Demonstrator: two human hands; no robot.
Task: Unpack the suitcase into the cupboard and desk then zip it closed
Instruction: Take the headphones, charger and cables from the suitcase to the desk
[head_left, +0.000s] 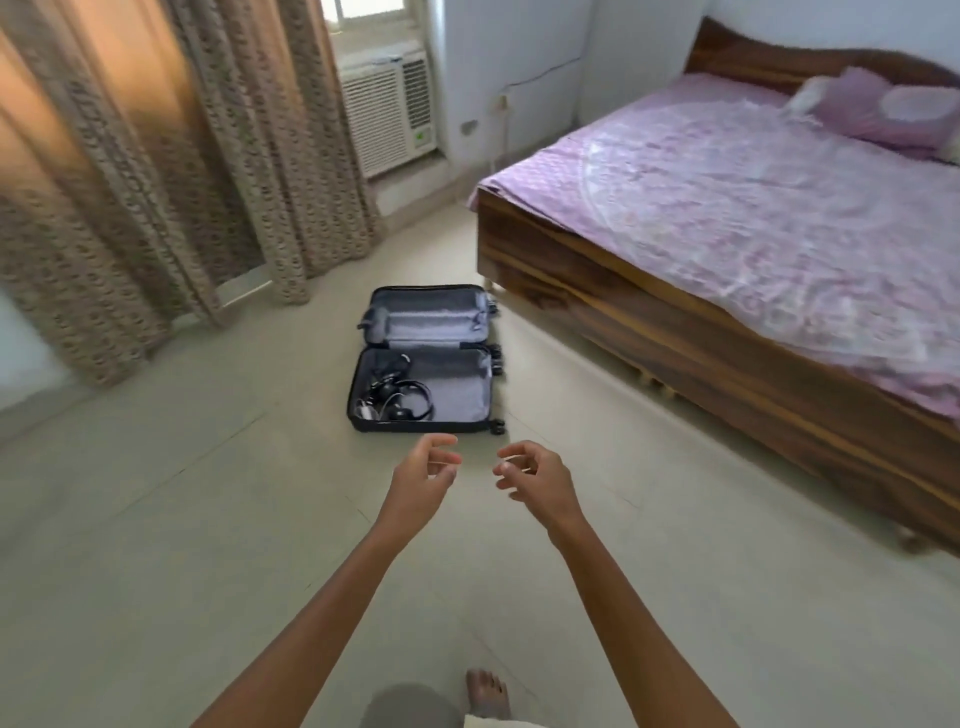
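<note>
Bedroom floor (156, 519), open suitcase (426, 358), both hands outstretched, fingers loosely curled

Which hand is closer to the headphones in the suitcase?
Left. The left hand hovers short of the headphones; the right hand is farther off to their right.

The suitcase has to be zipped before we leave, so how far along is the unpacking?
Mostly done: the suitcase lies open, its far half looks empty and the near half is mostly bare lining. In hand: nothing; the left hand and right hand hover short of it, empty. Left: the black headphones and cables in the near half, then zipping it shut.
</note>
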